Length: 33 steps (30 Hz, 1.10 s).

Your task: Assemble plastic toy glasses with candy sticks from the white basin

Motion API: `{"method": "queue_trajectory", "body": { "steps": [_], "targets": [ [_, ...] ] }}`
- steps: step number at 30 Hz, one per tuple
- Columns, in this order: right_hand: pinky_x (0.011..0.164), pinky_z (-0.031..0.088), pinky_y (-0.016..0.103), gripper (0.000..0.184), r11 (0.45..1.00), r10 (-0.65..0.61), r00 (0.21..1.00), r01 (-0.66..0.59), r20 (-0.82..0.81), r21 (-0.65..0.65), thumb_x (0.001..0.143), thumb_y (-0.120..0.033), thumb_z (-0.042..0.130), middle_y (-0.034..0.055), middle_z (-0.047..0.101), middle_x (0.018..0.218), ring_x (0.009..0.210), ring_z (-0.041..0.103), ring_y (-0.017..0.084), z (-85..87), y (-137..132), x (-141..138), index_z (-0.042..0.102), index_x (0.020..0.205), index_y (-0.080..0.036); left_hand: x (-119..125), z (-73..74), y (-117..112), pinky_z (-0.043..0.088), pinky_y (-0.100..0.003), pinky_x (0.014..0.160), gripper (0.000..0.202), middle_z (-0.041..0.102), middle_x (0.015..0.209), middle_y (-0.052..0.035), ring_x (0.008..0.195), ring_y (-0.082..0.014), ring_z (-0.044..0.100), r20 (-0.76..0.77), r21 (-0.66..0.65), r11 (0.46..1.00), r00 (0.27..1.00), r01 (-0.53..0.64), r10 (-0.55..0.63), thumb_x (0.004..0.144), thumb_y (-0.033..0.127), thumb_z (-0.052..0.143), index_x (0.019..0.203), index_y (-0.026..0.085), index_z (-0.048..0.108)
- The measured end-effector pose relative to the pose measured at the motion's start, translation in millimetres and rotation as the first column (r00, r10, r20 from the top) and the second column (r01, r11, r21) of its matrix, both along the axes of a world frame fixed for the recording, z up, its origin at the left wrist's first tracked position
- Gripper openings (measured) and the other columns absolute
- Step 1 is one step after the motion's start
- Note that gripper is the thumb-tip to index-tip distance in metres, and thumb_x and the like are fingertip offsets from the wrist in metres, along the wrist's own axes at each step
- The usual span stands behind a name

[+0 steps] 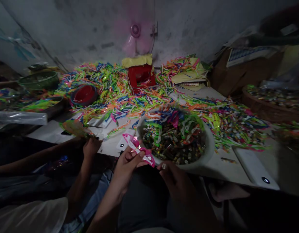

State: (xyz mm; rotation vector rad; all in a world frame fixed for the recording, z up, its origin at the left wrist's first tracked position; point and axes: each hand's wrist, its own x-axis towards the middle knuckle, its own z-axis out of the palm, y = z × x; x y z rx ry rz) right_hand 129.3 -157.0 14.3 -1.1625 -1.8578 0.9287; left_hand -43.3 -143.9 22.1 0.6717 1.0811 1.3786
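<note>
My left hand (130,161) pinches a pink and white flat plastic strip (139,149) above the table's front edge. Close to the strip's lower right end is my right hand (175,178), its fingers closed. A small pale spot shows at its fingertips, too dark to name. Just beyond both hands stands a white round basin (210,145). It holds many small dark cylindrical pieces (173,142), with green, orange, blue and pink plastic strips lying over its far side.
Heaps of coloured strips (105,77) cover the table behind. A red stool-like stand (141,77) and a pink fan (135,30) are at the back. A white box-shaped device (256,168) lies right. At left, a co-worker's hand (91,147) holds strips. A red bowl (85,94) stands farther back.
</note>
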Motion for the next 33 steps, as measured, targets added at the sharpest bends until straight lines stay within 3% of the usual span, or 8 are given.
{"method": "queue_trajectory", "body": {
  "steps": [3, 6, 12, 18, 22, 27, 31, 33],
  "targets": [
    [0.070, 0.049, 0.024, 0.025, 0.992, -0.071, 0.996, 0.064, 0.062, 0.108, 0.095, -0.034, 0.034, 0.0056, 0.066, 0.087, 0.078, 0.063, 0.016, -4.2, -6, -5, 0.055, 0.098, -0.021, 1, -0.4, -1, 0.052, -0.018, 0.058, 0.047, 0.069, 0.080, -0.0019, 0.060, -0.0093, 0.064, 0.010, 0.001, 1.000, 1.000, -0.019, 0.019, 0.069, 0.027, 0.076, 0.111, 0.015, 0.058],
    [0.068, 0.048, 0.026, 0.022, 0.975, -0.104, 0.990, 0.082, 0.097, 0.205, 0.095, -0.030, 0.035, 0.0057, 0.066, 0.084, 0.075, 0.063, 0.017, -12.1, -4, -8, 0.055, 0.094, -0.022, 3, -0.3, -2, 0.055, -0.020, 0.062, 0.047, 0.070, 0.085, -0.0034, 0.062, -0.0096, 0.065, 0.010, -0.009, 0.999, 0.999, -0.035, 0.035, 0.069, 0.026, 0.077, 0.110, 0.014, 0.059],
    [0.063, 0.046, 0.022, 0.006, 0.968, -0.112, 0.984, 0.075, 0.142, 0.240, 0.087, -0.021, 0.050, 0.0012, 0.066, 0.077, 0.068, 0.063, 0.014, -14.8, -2, -9, 0.056, 0.087, -0.022, 5, 0.8, -3, 0.056, -0.022, 0.064, 0.051, 0.071, 0.086, -0.0037, 0.071, -0.0136, 0.067, -0.011, -0.012, 0.998, 0.998, -0.055, 0.055, 0.067, 0.026, 0.078, 0.114, 0.015, 0.059],
    [0.059, 0.048, 0.024, 0.011, 0.947, -0.136, 0.964, 0.059, 0.227, 0.316, 0.085, -0.022, 0.048, 0.0015, 0.070, 0.075, 0.065, 0.067, 0.016, -5.2, 0, -7, 0.060, 0.085, -0.022, 7, -5.1, -1, 0.056, -0.024, 0.062, 0.050, 0.071, 0.080, -0.0024, 0.067, -0.0140, 0.067, -0.026, 0.011, 0.997, 0.996, -0.079, 0.080, 0.066, 0.029, 0.079, 0.110, 0.016, 0.060],
    [0.056, 0.050, 0.026, 0.015, 0.929, -0.159, 0.970, 0.083, 0.185, 0.361, 0.083, -0.029, 0.049, 0.0021, 0.071, 0.071, 0.060, 0.068, 0.019, -13.8, 6, -5, 0.063, 0.082, -0.025, 11, -7.1, -1, 0.054, -0.024, 0.058, 0.050, 0.070, 0.075, -0.0027, 0.064, -0.0151, 0.066, -0.007, 0.012, 0.997, 0.997, -0.078, 0.078, 0.063, 0.032, 0.080, 0.106, 0.015, 0.061],
    [0.061, 0.055, 0.025, 0.022, 0.994, 0.002, 1.000, -0.005, 0.030, 0.112, 0.085, -0.037, 0.046, 0.0033, 0.073, 0.078, 0.067, 0.069, 0.019, -28.5, 8, -4, 0.065, 0.090, -0.027, 16, -4.1, -5, 0.050, -0.023, 0.063, 0.047, 0.069, 0.071, -0.0022, 0.062, -0.0123, 0.063, 0.010, 0.095, 0.995, 0.999, -0.040, 0.039, 0.068, 0.034, 0.077, 0.106, 0.015, 0.059],
    [0.055, 0.053, 0.022, 0.029, 0.991, 0.116, 0.993, -0.117, -0.015, -0.057, 0.090, -0.040, 0.039, 0.0008, 0.067, 0.066, 0.057, 0.063, 0.016, -30.4, 8, 3, 0.062, 0.079, -0.025, 22, -3.1, -11, 0.044, -0.019, 0.068, 0.035, 0.068, 0.073, -0.0005, 0.064, -0.0083, 0.059, 0.019, 0.140, 0.990, 1.000, 0.017, -0.020, 0.073, 0.031, 0.074, 0.102, 0.016, 0.061],
    [0.055, 0.052, 0.021, 0.031, 0.990, 0.104, 0.993, -0.109, -0.053, -0.093, 0.090, -0.043, 0.040, 0.0011, 0.064, 0.065, 0.058, 0.061, 0.015, -35.5, 11, 7, 0.060, 0.077, -0.023, 25, -3.3, -13, 0.043, -0.018, 0.066, 0.029, 0.067, 0.074, -0.0004, 0.065, -0.0080, 0.058, 0.027, 0.151, 0.988, 0.999, 0.039, -0.044, 0.075, 0.031, 0.072, 0.097, 0.015, 0.062]
  ]
}}
